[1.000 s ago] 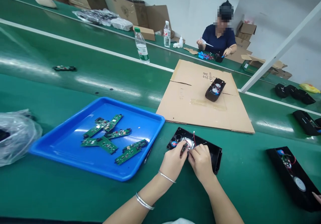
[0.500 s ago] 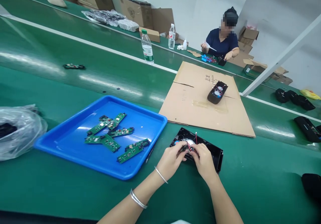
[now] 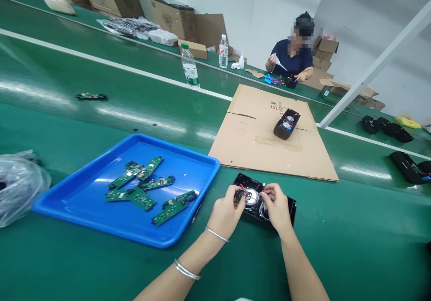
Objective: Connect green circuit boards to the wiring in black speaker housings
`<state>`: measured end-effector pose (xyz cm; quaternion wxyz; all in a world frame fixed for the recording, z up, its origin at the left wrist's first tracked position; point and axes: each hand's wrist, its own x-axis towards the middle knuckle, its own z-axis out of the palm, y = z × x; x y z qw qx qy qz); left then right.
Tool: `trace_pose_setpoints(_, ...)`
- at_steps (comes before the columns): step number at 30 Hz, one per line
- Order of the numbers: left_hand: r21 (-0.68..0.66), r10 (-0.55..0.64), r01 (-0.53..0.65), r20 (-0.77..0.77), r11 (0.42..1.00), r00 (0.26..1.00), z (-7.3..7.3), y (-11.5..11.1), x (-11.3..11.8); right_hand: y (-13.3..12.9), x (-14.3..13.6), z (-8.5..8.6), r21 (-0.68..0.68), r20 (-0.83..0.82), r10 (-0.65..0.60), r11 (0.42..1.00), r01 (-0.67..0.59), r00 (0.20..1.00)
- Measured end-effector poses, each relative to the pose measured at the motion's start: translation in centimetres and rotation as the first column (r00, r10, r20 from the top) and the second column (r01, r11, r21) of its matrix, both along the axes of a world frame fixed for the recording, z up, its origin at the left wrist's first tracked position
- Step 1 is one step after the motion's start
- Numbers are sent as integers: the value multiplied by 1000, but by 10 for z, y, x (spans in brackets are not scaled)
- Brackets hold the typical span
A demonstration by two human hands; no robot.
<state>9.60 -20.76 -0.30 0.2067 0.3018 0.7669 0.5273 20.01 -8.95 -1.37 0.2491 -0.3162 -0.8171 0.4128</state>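
**Black speaker housing worked with both hands**

Black plastic, the speaker housing (image 3: 262, 200) lay on the green belt (image 3: 353, 247) just right of the blue tray (image 3: 84, 202). Compared with half a second earlier, the hands had drawn slightly apart — the left hand (image 3: 227, 213) pinched a small part at the housing's left end, the right hand (image 3: 278, 206) was closed on a red wire (image 3: 263, 187). Printed characters on the cardboard sheet (image 3: 252, 143) were too small to read. Green circuit boards (image 3: 141, 188) lay in the tray; a second housing (image 3: 286, 123) sat on the cardboard, and a co-worker (image 3: 291, 56) sat beyond.
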Motion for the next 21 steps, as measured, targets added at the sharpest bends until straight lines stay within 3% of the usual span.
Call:
trace_pose_setpoints(5,-62,18,-23,-85,998,996,-1,5,3,-8,17,4,-31,-62,27,999,-29,998)
trace_pose_setpoints(10,-94,-52,44,-81,995,995,1,8,6,-19,16,7,256,-77,159,957,-135,984)
trace_pose_setpoints(12,-101,-84,77,-72,992,994,2,7,6,-19,13,5,299,-70,168,944,-140,983)
trace_pose_setpoints(21,11,-117,117,157,993,981,2,5,6,-21,13,1,378,15,194,907,-186,981)
